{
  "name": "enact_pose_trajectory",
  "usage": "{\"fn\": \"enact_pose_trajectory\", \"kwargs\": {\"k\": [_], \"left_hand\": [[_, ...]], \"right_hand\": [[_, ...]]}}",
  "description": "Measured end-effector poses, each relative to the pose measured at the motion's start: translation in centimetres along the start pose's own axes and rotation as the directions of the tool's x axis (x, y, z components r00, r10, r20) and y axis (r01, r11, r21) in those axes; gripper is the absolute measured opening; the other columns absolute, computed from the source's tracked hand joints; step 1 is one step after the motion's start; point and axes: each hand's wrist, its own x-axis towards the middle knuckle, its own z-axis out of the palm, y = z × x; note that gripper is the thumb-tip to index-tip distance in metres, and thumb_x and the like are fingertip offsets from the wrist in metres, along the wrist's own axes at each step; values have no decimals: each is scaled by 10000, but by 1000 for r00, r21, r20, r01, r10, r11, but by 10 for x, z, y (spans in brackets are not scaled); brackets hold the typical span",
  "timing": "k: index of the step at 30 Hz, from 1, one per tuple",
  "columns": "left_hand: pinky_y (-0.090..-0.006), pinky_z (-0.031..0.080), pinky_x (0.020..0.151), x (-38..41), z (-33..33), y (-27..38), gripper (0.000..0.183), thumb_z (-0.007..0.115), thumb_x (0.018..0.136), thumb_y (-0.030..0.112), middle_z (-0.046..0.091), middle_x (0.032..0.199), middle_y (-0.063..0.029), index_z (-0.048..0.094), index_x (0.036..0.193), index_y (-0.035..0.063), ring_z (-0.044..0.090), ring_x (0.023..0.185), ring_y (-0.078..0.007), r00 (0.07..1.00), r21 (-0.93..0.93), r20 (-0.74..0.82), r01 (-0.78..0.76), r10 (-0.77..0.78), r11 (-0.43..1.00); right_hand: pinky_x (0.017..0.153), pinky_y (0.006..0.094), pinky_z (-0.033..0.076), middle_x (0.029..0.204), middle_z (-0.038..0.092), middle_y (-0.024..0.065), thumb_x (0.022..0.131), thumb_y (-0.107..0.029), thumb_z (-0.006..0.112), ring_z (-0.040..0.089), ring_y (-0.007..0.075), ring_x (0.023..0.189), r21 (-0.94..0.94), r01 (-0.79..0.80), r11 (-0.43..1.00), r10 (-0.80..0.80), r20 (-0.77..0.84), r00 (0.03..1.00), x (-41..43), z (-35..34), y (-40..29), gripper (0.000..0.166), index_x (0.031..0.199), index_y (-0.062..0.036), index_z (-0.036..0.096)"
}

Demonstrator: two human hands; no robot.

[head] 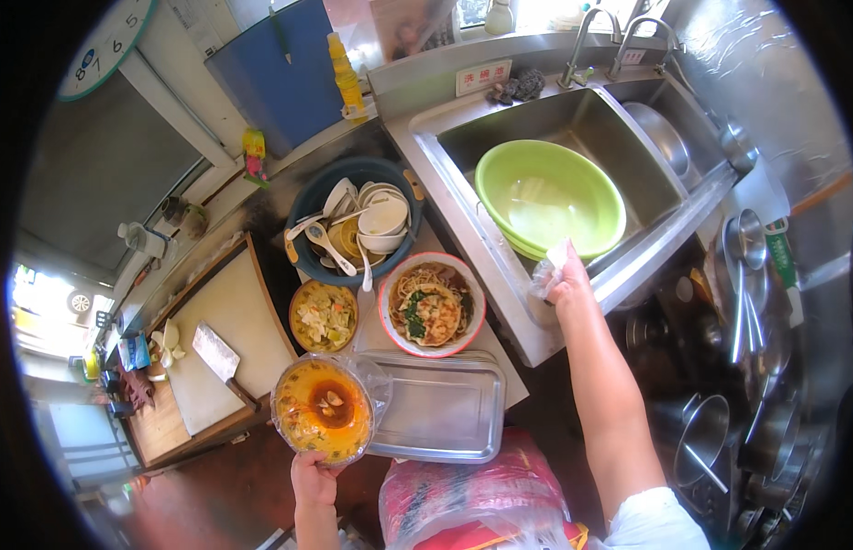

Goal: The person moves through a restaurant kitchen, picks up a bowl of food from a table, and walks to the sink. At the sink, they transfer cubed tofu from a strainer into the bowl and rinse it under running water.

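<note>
My left hand (313, 478) grips the lower rim of a yellow patterned bowl (295, 405) lined with clear plastic film. Reddish-orange liquid and a few pale pieces lie in that bowl, and loose film spreads from its right side over a stack of metal trays (436, 412). My right hand (570, 280) reaches out to the sink edge, its fingers closed on a crumpled piece of clear plastic film (548, 273). Just beyond those fingers, a light green plastic basin (550, 199) sits tilted in the steel sink (460, 130). Whether hand and basin touch is hard to tell.
A dark blue tub (306, 199) holds several white bowls and spoons. Nearer stand a red-rimmed bowl of noodles (432, 304) and a bowl of chopped cabbage (323, 315). Left, a cleaver (216, 350) lies on a cutting board (254, 302). Metal pots (701, 440) crowd the right.
</note>
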Motion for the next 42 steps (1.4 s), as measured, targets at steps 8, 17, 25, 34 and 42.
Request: {"fn": "enact_pose_trajectory", "kwargs": {"k": [8,17,25,34,42], "left_hand": [[-378,561,642,-25,53,-34,404,453,690,8,599,982,-142,465,1093,-28,632,809,-268,992,54,126,6,-13,999],[-303,560,509,-22,153,-42,396,449,738,13,605,956,-127,439,1133,-28,644,736,-224,954,188,291,-130,72,973],[-273,550,479,-24,279,-40,346,426,768,33,608,917,-172,454,1093,-82,642,682,-245,918,287,361,-275,162,918],[-268,549,458,-10,391,-56,298,378,762,-5,607,855,-214,445,1016,-146,645,624,-262,925,396,298,-343,234,852],[-273,526,418,23,451,-89,276,360,805,28,607,844,-161,456,1045,-69,631,605,-225,879,495,290,-476,378,727]], "right_hand": [[516,303,437,759,589,57,844,-204,413,555,179,639,-40,7,999,-6,27,1000,73,-34,-18,215,879,-75,582],[434,297,403,722,538,70,840,-178,439,496,179,545,-156,192,969,-168,153,974,-29,-23,-130,151,878,-48,506],[594,304,472,792,572,59,824,-172,454,569,175,687,-98,141,985,-90,406,910,-68,-50,-220,178,911,-46,544],[624,293,464,831,571,74,783,-153,473,567,175,722,-192,123,974,-57,319,946,-72,-87,-281,196,914,-22,535],[597,276,469,809,582,59,780,-161,486,574,159,696,-133,88,987,-39,330,943,-77,-105,-309,192,914,-34,539]]}}
